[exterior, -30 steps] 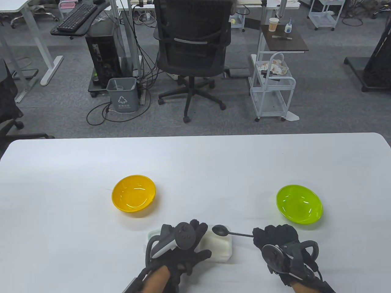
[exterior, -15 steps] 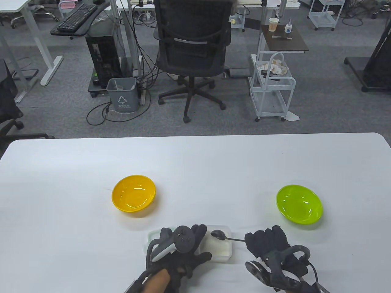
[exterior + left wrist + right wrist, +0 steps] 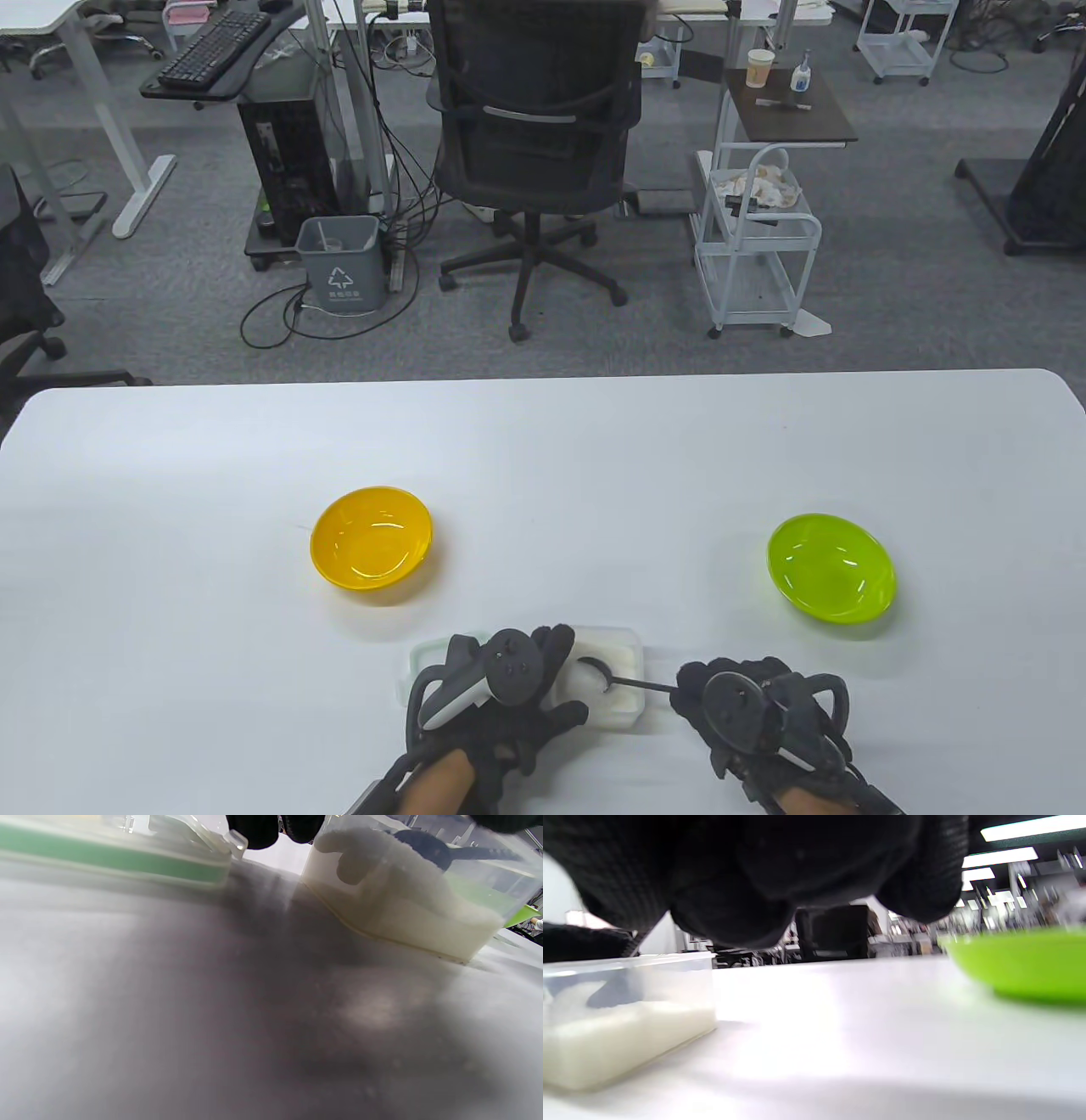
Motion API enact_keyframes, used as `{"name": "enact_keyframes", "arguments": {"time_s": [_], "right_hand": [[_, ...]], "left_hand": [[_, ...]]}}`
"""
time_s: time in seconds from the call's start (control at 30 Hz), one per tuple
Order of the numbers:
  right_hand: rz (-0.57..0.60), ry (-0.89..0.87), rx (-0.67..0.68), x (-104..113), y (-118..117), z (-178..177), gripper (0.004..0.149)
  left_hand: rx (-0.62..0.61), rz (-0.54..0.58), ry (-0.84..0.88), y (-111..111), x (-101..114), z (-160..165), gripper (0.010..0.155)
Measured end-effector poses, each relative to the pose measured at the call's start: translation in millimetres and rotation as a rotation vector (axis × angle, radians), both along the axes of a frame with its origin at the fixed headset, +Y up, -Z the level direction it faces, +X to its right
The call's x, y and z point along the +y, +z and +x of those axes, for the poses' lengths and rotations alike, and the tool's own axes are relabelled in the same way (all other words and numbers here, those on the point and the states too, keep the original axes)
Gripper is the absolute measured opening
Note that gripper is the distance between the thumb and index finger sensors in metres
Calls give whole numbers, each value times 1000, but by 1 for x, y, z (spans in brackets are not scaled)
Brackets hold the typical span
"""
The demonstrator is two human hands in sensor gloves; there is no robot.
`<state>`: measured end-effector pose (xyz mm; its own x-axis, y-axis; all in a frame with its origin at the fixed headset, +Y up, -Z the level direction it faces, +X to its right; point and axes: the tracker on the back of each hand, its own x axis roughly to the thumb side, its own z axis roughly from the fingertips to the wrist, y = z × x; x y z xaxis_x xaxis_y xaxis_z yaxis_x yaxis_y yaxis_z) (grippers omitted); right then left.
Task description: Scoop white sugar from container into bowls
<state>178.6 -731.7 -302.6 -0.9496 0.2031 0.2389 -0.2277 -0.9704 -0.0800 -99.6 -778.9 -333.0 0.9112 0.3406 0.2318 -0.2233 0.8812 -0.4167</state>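
Observation:
A clear plastic container (image 3: 624, 709) of white sugar (image 3: 615, 658) stands at the table's front centre. My left hand (image 3: 509, 692) rests on its left part and holds it. My right hand (image 3: 747, 705) grips the handle of a black spoon (image 3: 624, 679); the spoon's bowl (image 3: 594, 669) is dug into the sugar. The container shows in the left wrist view (image 3: 407, 912) with the spoon (image 3: 428, 849) in the sugar, and in the right wrist view (image 3: 623, 1018). An empty yellow bowl (image 3: 371, 543) sits to the upper left and an empty green bowl (image 3: 831, 567) to the right.
The container's lid with a green seal (image 3: 114, 861) lies just left of the container, under my left hand. The green bowl also shows in the right wrist view (image 3: 1022, 963). An office chair (image 3: 534, 153) and a white cart (image 3: 755, 255) stand beyond the table's far edge.
My right hand moved left and lowered the spoon from above the container's right rim down into the sugar, rotating the wrist. My left hand stayed on the container.

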Motion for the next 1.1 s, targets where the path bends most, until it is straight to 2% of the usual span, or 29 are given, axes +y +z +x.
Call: {"name": "enact_keyframes", "arguments": {"time_s": [0.1,0.27,0.33,0.6,0.83,1.0,1.1], "right_hand": [[-209,-149,-91,-8,-7,10,34],[-448,-351,-173,-24,-14,25,34],[-490,-389,-183,-27,-16,27,34],[-550,-448,-178,-33,-20,33,34],[-545,-506,-173,-26,-24,47,34],[-529,-568,-211,-20,-27,66,35],[-501,-574,-279,-19,-30,82,35]], "left_hand": [[1,0,2,0,0,0,90],[2,2,1,0,0,0,90],[2,1,1,1,0,0,90],[5,1,3,1,0,0,90],[6,1,6,1,0,0,90],[6,1,7,1,0,0,90],[6,-1,8,1,0,0,90]]}}
